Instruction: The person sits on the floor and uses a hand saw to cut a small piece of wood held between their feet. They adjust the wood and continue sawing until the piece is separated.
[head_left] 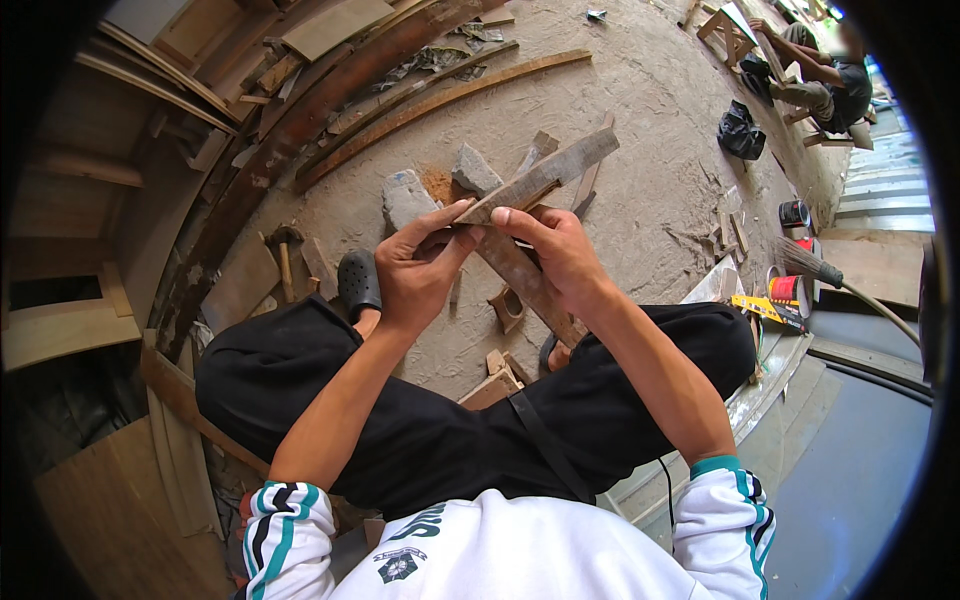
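In front of my knees, both hands hold a narrow wooden strip (560,168) that slants up to the far right. My left hand (420,262) pinches its near end between thumb and fingers. My right hand (560,255) is closed round it from the right, thumb pressed on top. A second, darker wooden piece (520,277) runs from beneath the hands down toward my right foot. The two pieces meet at the hands; whether they are joined I cannot tell. Just past the hands lie broken concrete blocks (408,198) on the floor.
A hammer (286,262) lies to the left, near my dark clog (358,282). Long boards (440,108) stretch across the far left. A broom (812,262) and cans (793,213) stand at right. Another person (835,85) sits at the far right, beyond a black bag (740,130).
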